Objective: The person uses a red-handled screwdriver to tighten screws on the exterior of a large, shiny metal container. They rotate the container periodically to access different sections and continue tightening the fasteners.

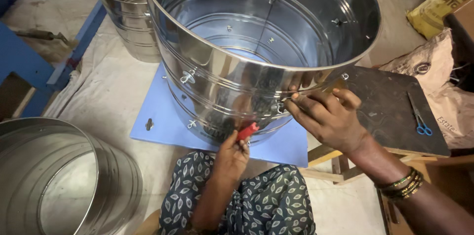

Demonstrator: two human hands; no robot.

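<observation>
Large open-topped cylinder of polished steel sheet point(256, 42), ribbed and studded with wing-nut fasteners, standing upright on a pale blue square board point(163, 126); all positions are given relative to this drum. At the near foot of its outer wall, the left hand point(231, 158) is closed around a small red-handled tool point(248, 130), whose long axis slants up and to the right toward the wall. Just to the right and slightly higher, the right hand point(328, 116) pinches a small wing-nut fastener point(280, 107) on the wall, fingertips together; it is the hand nearer the fastener, which lies up and to the right of the tool tip. Blue-handled scissors point(419, 116) lie on a dark board point(390, 111) to the right. A second steel drum point(126, 13) stands behind-left; a third point(59, 180) lies front-left.
</observation>
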